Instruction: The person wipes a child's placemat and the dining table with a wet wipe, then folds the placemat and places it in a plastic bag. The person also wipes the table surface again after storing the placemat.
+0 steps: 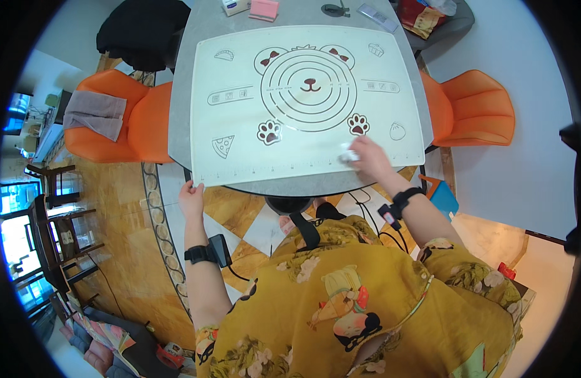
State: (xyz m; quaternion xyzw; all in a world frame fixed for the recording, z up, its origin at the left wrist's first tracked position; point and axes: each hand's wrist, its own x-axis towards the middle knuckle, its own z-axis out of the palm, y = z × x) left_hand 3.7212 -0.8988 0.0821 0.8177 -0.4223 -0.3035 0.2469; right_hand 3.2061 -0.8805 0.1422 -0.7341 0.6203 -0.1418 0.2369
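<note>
A large pale silicone baking mat, printed with a bear's face, rings and a ruler edge, lies on the grey table. Its near left corner juts past the table's curved edge, and my left hand pinches that corner. Over the mat's near right part, my right hand holds a crumpled white tissue or cloth against the surface, just below a printed paw. The fingers and the white piece are slightly blurred.
Orange chairs flank the table at left and right; a grey towel drapes the left one. Along the far edge are a pink box, a tissue pack and a dark round object. Cables hang below.
</note>
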